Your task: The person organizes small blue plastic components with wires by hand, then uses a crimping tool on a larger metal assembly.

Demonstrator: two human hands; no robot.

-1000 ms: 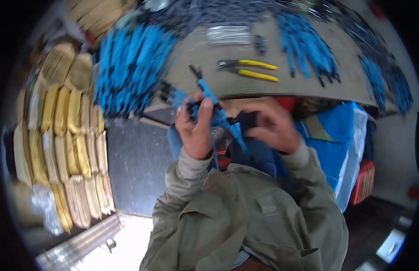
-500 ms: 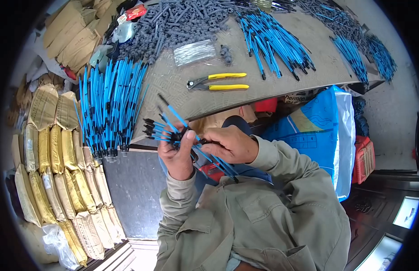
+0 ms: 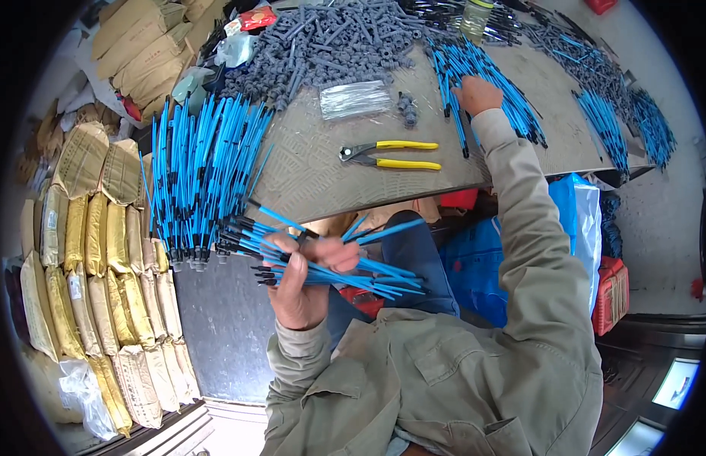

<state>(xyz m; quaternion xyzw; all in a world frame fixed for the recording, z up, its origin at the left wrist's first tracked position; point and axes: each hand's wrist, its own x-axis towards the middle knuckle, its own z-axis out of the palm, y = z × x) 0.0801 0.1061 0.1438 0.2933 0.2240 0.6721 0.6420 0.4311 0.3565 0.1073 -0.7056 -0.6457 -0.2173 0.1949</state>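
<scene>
My left hand (image 3: 298, 285) is closed around a loose bundle of thin blue tubes with black ends (image 3: 383, 275), held in front of the table edge. The tubes fan out to both sides of the hand, at slightly different angles. My right hand (image 3: 480, 96) reaches far over the table, onto a pile of similar blue tubes (image 3: 512, 99). Its fingers are curled down against that pile, and whatever they pinch is hidden. Cutting pliers with yellow handles (image 3: 395, 156) lie on the table between the two piles, below a flat bundle of silvery wire ties (image 3: 355, 100).
Another stack of blue tubes (image 3: 204, 167) overhangs the table's left end. Grey plastic fittings (image 3: 322, 45) are heaped at the back, near a clear jar (image 3: 474, 19). More tubes (image 3: 602, 125) lie far right. Stacked paper sacks (image 3: 94, 235) line the left; a red crate (image 3: 611, 292) stands at right.
My right hand has left the bundle and moved up and right to the tube pile on the table. The bundle in my left hand now lies flatter and spreads wider. The view has shifted slightly.
</scene>
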